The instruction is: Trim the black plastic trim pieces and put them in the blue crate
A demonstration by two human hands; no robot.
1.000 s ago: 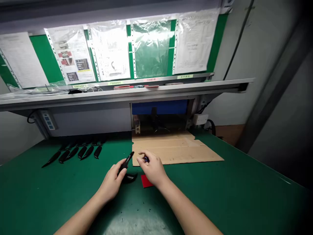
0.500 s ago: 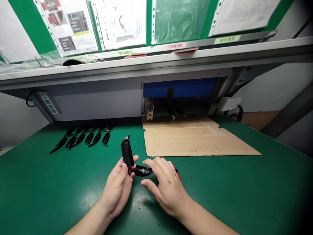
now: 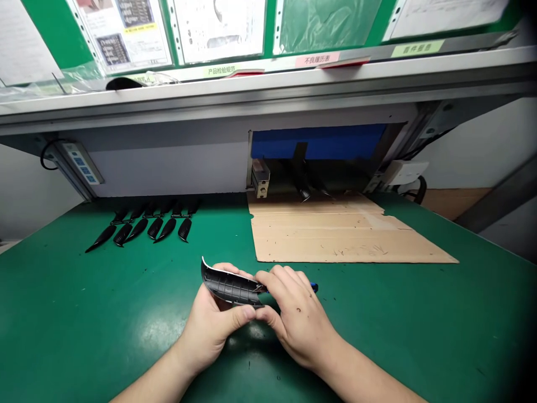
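Observation:
A curved black plastic part (image 3: 229,285) with a ribbed inner face lies across my fingers just above the green table (image 3: 84,324). My left hand (image 3: 210,324) is closed on it from below, thumb pressed on its lower edge. My right hand (image 3: 297,319) is closed on its right end. A blue pen-like tool (image 3: 314,287) pokes out past the right fingers. A row of several similar black curved parts (image 3: 142,228) lies on the table at the far left.
A flat brown cardboard sheet (image 3: 344,235) lies at the back centre-right. Behind it is a dark opening with a blue panel (image 3: 319,141). A metal shelf (image 3: 268,89) with sleeved papers hangs overhead. A power strip (image 3: 81,162) is mounted at the back left.
The part in my left hand turned from upright to lying sideways, ribbed face up. My right hand moved in and took its right end. The view came lower and closer.

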